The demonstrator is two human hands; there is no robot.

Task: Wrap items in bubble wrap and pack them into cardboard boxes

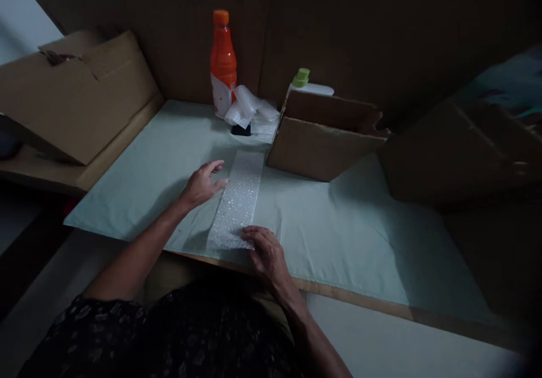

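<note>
A long strip of clear bubble wrap lies on the pale green cloth, running away from me. My left hand hovers at its left edge, thumb and fingers apart, with nothing held. At the near right corner of the strip, my right hand pinches the bubble wrap between thumb and fingers, and that corner is slightly raised. Beyond the strip's far end sits a crumpled bunch of bubble wrap, partly over a small black object whose kind I cannot make out.
An orange bottle stands at the back beside the bunch. An open cardboard box is right of the strip, with a green-capped white container behind it. More cardboard boxes flank the left and right. Green cloth covers the table.
</note>
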